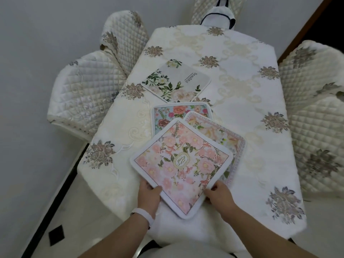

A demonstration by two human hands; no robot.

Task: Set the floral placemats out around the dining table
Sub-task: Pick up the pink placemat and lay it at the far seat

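As hands (pixel 150 193) (pixel 220 193) grip placemat (pixel 183 164) edges, tablecloth (pixel 251 112) beyond

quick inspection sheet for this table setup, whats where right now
surface: table covered by a cream embroidered cloth
job's things: pink mat at the near end, overlapping the lettered mat and the blue mat; grey mat lies apart, further along the left side
clutter: nothing seen
grips: left hand and right hand each hold a near edge of the pink mat, thumbs on top
cables: nothing seen
surroundings: quilted left chair and right chair pushed up to the table; pale floor with a dark stripe
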